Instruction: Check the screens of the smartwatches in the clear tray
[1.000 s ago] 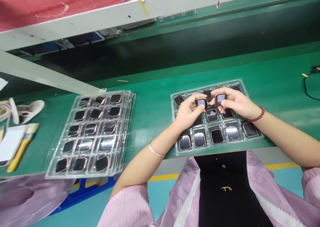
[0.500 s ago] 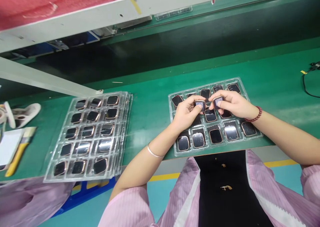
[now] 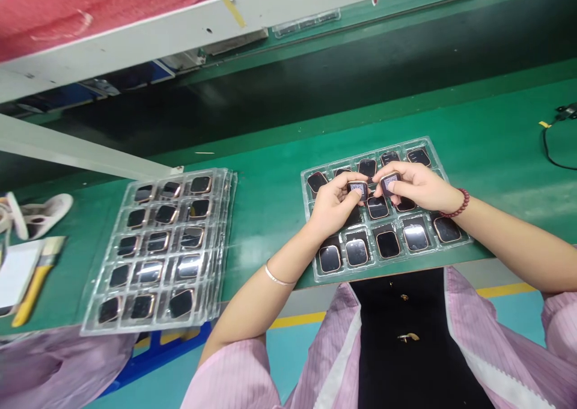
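Between thumb and fingers, my left hand (image 3: 332, 202) holds a smartwatch body (image 3: 357, 188) whose lit screen carries a QR-like code. My right hand (image 3: 417, 187) grips a second smartwatch body (image 3: 390, 183), its screen also showing a code. Both are held side by side above a clear plastic tray (image 3: 356, 272) at the table's front edge. Dark, square watch bodies with gold-coloured rims, such as this one (image 3: 388, 244), sit in the tray's pockets. The hands cover part of the middle row.
Left on the green table (image 3: 261, 229) is a stack of clear trays (image 3: 85, 325) holding more watch bodies. A yellow-handled brush (image 3: 32, 292) and a white pad (image 3: 17, 271) lie farther left. A black cable (image 3: 546, 151) is at right; a white shelf beam (image 3: 135, 39) crosses above.
The view has shifted slightly. Both hands keep hold of the two watch bodies over the tray, with hardly any movement otherwise.
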`<state>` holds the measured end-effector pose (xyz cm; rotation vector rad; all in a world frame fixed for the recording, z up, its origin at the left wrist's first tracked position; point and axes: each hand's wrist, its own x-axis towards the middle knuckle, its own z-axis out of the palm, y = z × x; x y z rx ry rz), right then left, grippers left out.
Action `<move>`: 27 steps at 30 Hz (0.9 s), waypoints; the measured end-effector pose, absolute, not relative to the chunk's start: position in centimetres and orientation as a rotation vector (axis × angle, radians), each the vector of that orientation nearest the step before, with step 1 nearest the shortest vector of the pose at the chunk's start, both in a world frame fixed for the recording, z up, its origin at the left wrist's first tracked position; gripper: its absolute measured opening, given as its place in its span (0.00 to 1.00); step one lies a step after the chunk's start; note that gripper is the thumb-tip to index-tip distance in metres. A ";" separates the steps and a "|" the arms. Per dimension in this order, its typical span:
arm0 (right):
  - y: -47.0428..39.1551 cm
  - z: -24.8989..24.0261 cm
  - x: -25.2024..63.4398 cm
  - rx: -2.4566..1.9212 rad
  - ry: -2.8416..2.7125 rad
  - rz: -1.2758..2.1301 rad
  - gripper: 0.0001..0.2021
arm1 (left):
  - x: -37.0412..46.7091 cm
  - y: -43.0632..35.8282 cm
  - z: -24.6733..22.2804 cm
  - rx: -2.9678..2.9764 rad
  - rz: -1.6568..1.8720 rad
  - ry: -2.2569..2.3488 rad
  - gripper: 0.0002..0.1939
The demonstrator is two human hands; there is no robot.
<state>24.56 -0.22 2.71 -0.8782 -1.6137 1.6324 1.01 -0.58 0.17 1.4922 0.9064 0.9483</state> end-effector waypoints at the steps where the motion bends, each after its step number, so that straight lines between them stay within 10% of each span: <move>1: -0.2 2.7 24.6 -0.875 -1.614 1.631 0.10 | 1.0 -0.6 0.1 1.498 0.947 0.902 0.14; 27: -0.1 2.4 24.6 -0.856 -1.593 1.666 0.16 | 0.8 -0.5 -0.2 1.555 0.953 0.949 0.14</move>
